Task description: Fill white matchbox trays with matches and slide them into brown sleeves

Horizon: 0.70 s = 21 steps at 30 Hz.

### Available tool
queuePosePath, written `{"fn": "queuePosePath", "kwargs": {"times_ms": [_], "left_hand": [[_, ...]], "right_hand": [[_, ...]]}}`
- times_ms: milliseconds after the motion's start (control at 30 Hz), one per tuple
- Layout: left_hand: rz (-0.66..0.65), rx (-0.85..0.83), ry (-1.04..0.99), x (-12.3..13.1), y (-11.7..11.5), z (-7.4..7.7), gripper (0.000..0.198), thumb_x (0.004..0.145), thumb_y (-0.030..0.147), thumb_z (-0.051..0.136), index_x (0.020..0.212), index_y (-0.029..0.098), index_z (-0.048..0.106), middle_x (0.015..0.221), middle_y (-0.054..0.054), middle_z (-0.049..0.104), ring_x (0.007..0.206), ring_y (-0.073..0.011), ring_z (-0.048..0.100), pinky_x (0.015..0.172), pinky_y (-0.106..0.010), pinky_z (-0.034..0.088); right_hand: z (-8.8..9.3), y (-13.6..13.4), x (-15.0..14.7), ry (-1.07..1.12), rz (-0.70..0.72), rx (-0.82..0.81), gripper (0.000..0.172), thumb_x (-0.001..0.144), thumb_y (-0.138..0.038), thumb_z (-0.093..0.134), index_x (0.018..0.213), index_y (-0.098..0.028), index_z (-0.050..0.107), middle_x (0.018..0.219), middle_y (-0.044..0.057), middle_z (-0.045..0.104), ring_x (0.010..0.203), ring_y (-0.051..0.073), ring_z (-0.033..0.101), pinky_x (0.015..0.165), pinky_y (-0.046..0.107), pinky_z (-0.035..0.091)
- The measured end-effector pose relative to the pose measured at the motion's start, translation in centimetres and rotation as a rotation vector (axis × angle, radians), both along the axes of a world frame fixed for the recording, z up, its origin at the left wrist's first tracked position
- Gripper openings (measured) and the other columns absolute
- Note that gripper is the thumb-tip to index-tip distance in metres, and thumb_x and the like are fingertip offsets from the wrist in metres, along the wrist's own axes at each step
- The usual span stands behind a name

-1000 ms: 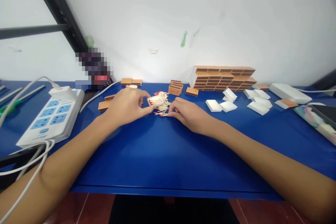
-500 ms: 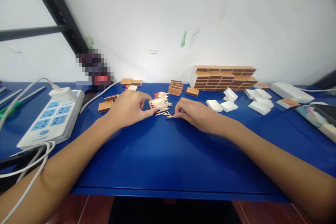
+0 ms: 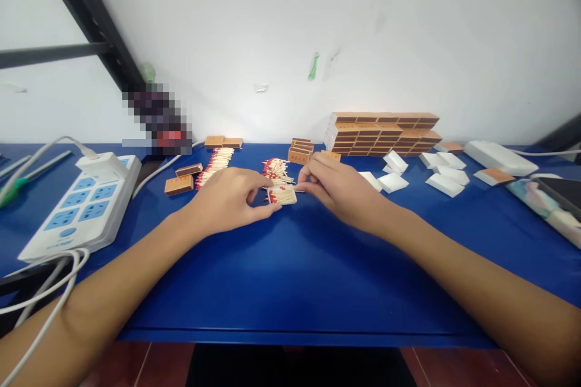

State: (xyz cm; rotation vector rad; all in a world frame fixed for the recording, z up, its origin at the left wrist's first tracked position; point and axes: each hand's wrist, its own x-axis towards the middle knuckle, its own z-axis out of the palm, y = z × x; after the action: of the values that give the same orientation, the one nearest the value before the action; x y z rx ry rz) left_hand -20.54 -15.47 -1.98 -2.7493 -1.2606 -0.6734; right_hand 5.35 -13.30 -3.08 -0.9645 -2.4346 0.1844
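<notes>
1. Between the left hand point(image 3: 229, 196) and the right hand point(image 3: 336, 184), the match tray point(image 3: 293, 202) is lying with its long axis running roughly left to right; whether it is resting fully on the blue table point(image 3: 281, 278) I cannot tell.
2. At the tray's left end, the left hand is grasping it lightly between thumb and forefinger, so this hand is the nearer one.
3. Just beside the tray's right end, the right hand is bunching its fingertips, seemingly pinching matchstick ends; how many, I cannot tell.
4. Inside the tray, matches point(image 3: 282, 195) are lying mostly lengthwise, red heads toward the left.
5. Directly behind the tray, a match pile point(image 3: 275, 169) is crowding close, with standing matchboxes point(image 3: 300, 151) beyond it.
6. To the tray's right, past the right hand, white trays point(image 3: 393, 182) are lying scattered.
7. On the tray's near side, bare tabletop is stretching to the front edge point(image 3: 308, 338), giving the widest room.
</notes>
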Motion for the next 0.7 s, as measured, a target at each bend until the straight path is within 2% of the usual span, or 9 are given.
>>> {"fn": "queuePosePath", "kwargs": {"times_ms": [100, 200, 367, 533, 700], "left_hand": [[-0.011, -0.041, -0.011, 0.3, -0.3, -0.2, 0.032, 0.09, 0.049, 0.073, 0.103, 0.022, 0.082, 0.059, 0.003, 0.06, 0.053, -0.0136, 0.053, 0.054, -0.028, 0.032], [-0.001, -0.055, -0.015, 0.4, -0.3, -0.1, 0.031, 0.09, 0.051, 0.073, 0.098, 0.022, 0.083, 0.059, 0.003, 0.059, 0.054, -0.0137, 0.053, 0.055, -0.029, 0.033], [0.125, -0.005, -0.041, -0.1, 0.2, 0.3, 0.035, 0.089, 0.052, 0.073, 0.101, 0.02, 0.082, 0.059, 0.002, 0.061, 0.054, -0.0142, 0.053, 0.056, -0.029, 0.033], [0.254, 0.037, -0.066, -0.5, 0.5, 0.5, 0.035, 0.087, 0.052, 0.075, 0.099, 0.02, 0.08, 0.063, 0.001, 0.066, 0.058, -0.0153, 0.057, 0.057, -0.03, 0.035], [0.271, 0.001, -0.067, -0.3, 0.6, 0.5, 0.038, 0.086, 0.054, 0.076, 0.1, 0.019, 0.081, 0.062, 0.0, 0.065, 0.059, -0.0161, 0.057, 0.058, -0.031, 0.035]], "right_hand": [[-0.4, -0.4, -0.6, -0.026, 0.01, -0.019, 0.009, 0.105, -0.024, 0.056, 0.097, -0.021, 0.06, 0.1, 0.007, 0.062, 0.082, 0.019, 0.057, 0.071, 0.031, 0.04], [-0.6, -0.4, -0.6, 0.028, 0.034, -0.025, 0.01, 0.105, -0.027, 0.057, 0.098, -0.021, 0.061, 0.098, 0.006, 0.063, 0.079, 0.018, 0.056, 0.07, 0.031, 0.039], [-1.2, 0.6, -0.2, 0.12, -0.062, -0.037, 0.016, 0.102, -0.033, 0.062, 0.093, -0.021, 0.064, 0.088, 0.004, 0.063, 0.076, 0.018, 0.055, 0.069, 0.032, 0.039], [-2.3, 0.5, -0.8, 0.027, -0.076, -0.151, 0.013, 0.097, -0.033, 0.067, 0.097, -0.02, 0.065, 0.094, 0.004, 0.063, 0.077, 0.017, 0.057, 0.069, 0.031, 0.041], [-1.8, 0.4, -0.1, -0.086, -0.063, -0.198, 0.013, 0.101, -0.028, 0.061, 0.091, -0.02, 0.064, 0.094, 0.005, 0.063, 0.079, 0.018, 0.058, 0.071, 0.031, 0.042]]}}
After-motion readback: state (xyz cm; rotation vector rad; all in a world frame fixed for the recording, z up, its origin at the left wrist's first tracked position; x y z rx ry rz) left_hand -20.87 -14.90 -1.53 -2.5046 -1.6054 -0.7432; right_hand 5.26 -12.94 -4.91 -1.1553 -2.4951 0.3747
